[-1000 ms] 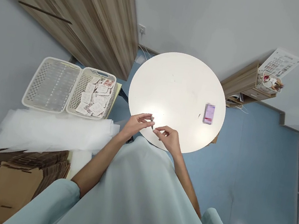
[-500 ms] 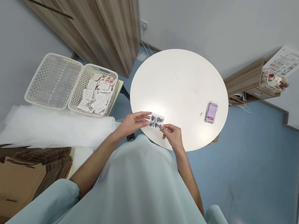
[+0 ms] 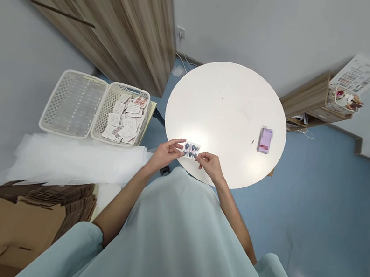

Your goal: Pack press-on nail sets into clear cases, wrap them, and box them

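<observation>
Between my hands, over the near edge of the round white table [image 3: 234,99], is a small white card of press-on nails [image 3: 192,147]. Dark, glossy nail-shaped pieces sit on it in two rows. At the card's left edge, my left hand [image 3: 165,154] grips it by thumb and fingertips, with the index finger stretched along the top corner. My right hand [image 3: 211,164] pinches the lower right corner between thumb and index finger, the other fingers curled under.
Left of the table stand a white basket [image 3: 98,114] of similar cards and another basket [image 3: 47,106] of clear plastic pieces. White wrapping sheet [image 3: 75,158] and folded cardboard boxes [image 3: 7,222] lie nearer. A blurred purple item [image 3: 265,140] rests on the table's right.
Both hands and the card have shifted slightly left over the table, the card still held at both sides. The whole view has moved a little.
</observation>
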Demonstrator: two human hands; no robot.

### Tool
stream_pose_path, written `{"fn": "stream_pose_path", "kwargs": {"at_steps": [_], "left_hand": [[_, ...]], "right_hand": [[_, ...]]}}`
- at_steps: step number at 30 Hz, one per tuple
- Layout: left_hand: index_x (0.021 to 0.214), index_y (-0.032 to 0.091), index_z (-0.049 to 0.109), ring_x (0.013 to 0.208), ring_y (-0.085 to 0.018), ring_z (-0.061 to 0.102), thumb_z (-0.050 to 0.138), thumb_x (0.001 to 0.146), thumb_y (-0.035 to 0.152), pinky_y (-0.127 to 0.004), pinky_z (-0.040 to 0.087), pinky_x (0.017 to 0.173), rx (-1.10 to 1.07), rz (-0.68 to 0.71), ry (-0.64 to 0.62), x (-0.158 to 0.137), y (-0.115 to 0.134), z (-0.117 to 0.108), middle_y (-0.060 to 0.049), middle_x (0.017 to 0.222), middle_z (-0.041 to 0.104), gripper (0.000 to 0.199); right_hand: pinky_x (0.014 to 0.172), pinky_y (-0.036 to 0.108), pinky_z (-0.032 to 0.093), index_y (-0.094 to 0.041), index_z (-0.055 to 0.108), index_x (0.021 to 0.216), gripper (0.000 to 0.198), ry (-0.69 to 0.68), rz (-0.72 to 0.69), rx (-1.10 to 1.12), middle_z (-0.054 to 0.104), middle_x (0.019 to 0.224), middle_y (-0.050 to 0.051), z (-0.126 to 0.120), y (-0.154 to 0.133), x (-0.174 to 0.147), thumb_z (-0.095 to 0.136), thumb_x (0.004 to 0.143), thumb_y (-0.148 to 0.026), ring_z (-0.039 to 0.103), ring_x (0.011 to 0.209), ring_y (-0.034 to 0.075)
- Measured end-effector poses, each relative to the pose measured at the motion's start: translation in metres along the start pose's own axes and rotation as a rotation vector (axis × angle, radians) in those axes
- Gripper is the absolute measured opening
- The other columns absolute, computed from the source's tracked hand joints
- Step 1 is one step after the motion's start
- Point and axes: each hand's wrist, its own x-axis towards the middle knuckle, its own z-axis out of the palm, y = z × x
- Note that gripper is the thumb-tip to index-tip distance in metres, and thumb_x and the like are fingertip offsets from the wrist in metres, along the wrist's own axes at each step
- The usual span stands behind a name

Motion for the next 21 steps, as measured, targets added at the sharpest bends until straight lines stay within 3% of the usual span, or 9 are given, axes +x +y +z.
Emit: {"fn": "stream_pose_path", "kwargs": {"at_steps": [7,13,17,21], "left_hand": [[0.136,0.019,0.069,0.086,-0.019,0.073,0.083,0.076,0.045,-0.034,0.059,0.084,0.05,-0.041,0.029,0.019,-0.053,-0.026,-0.009,0.11,0.072,0.067],[0.135,0.018,0.069,0.08,-0.019,0.072,0.081,0.077,0.034,-0.035,0.06,0.08,0.13,-0.107,0.034,0.05,-0.099,-0.039,-0.01,0.11,0.075,0.061],[0.132,0.017,0.07,0.082,-0.02,0.073,0.079,0.077,0.024,-0.035,0.061,0.079,0.229,-0.128,0.047,0.07,-0.113,-0.036,-0.01,0.108,0.076,0.056],[0.127,0.015,0.072,0.091,-0.024,0.076,0.077,0.078,0.018,-0.039,0.062,0.088,0.281,-0.148,0.035,0.079,-0.116,-0.036,-0.013,0.116,0.078,0.049]], "right_hand": [[0.066,0.026,0.047,-0.018,0.075,0.08,0.019,-0.057,0.044,-0.101,0.071,0.07,0.0,0.032,0.019,0.037,0.074,0.081,-0.036,0.064,0.057,0.013],[0.061,0.022,0.045,-0.017,0.075,0.076,0.011,-0.044,0.138,-0.137,0.072,0.068,0.0,0.057,0.051,0.075,0.071,0.082,-0.025,0.064,0.059,0.012],[0.06,0.021,0.047,-0.017,0.074,0.073,0.011,0.031,0.186,-0.164,0.074,0.068,0.001,0.068,0.069,0.093,0.07,0.082,-0.019,0.065,0.057,0.012],[0.062,0.022,0.05,-0.017,0.074,0.076,0.009,0.116,0.207,-0.183,0.076,0.072,0.001,0.072,0.078,0.098,0.069,0.084,-0.018,0.067,0.055,0.012]]}}
